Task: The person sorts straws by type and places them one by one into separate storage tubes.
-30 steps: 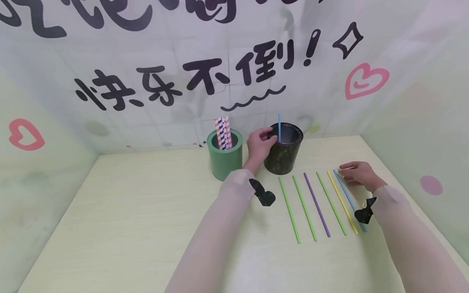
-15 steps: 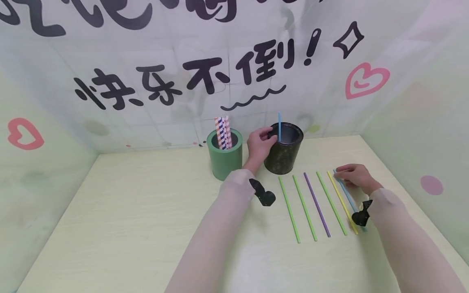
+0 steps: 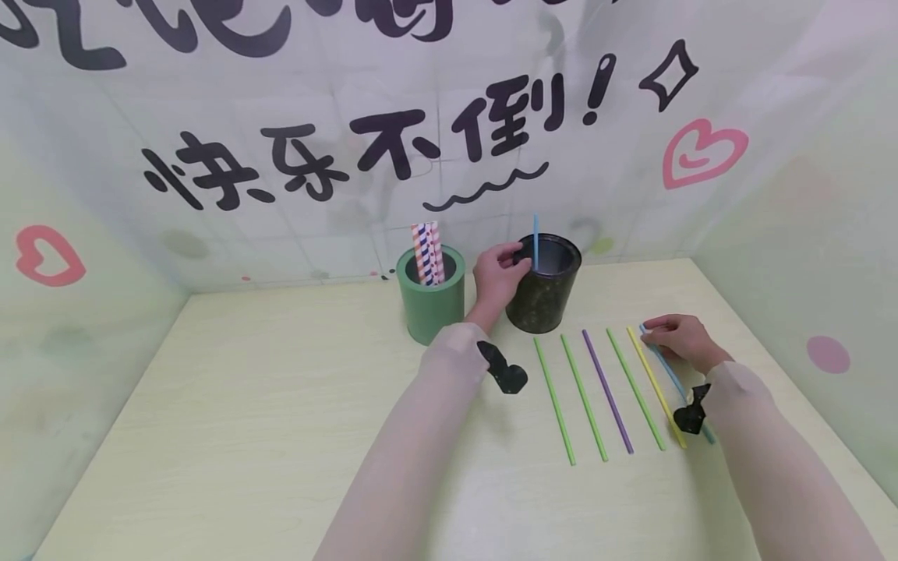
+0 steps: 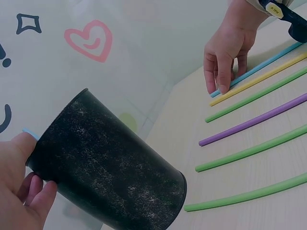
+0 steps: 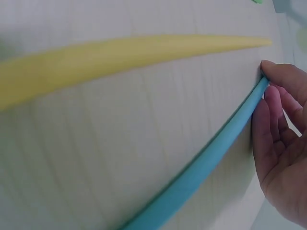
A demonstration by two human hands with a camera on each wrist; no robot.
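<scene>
My left hand [image 3: 496, 280] grips the rim of a black speckled cup [image 3: 539, 308] from its left side, thumb and fingers on the wall. A blue straw [image 3: 536, 238] stands in that cup and pokes above the rim. At the right, my right hand [image 3: 684, 339] pinches the far end of another blue straw [image 5: 192, 177] between thumb and fingers; the straw lies along the table. Left of it lie a yellow straw [image 3: 655, 386], a green straw [image 3: 634, 388], a purple straw [image 3: 606, 389] and two more green straws [image 3: 583, 397], roughly side by side.
A green cup [image 3: 433, 315] stands left of the black one, close to my left wrist. Several striped paper straws [image 3: 429, 257] lean inside it. The pale table [image 3: 245, 428] meets a lettered back wall [image 3: 316, 93] and a side wall at the right.
My right hand has moved slightly left onto the far end of the blue straw and pinched it. The straw's near end has swung right. The left hand has stayed on the black cup.
</scene>
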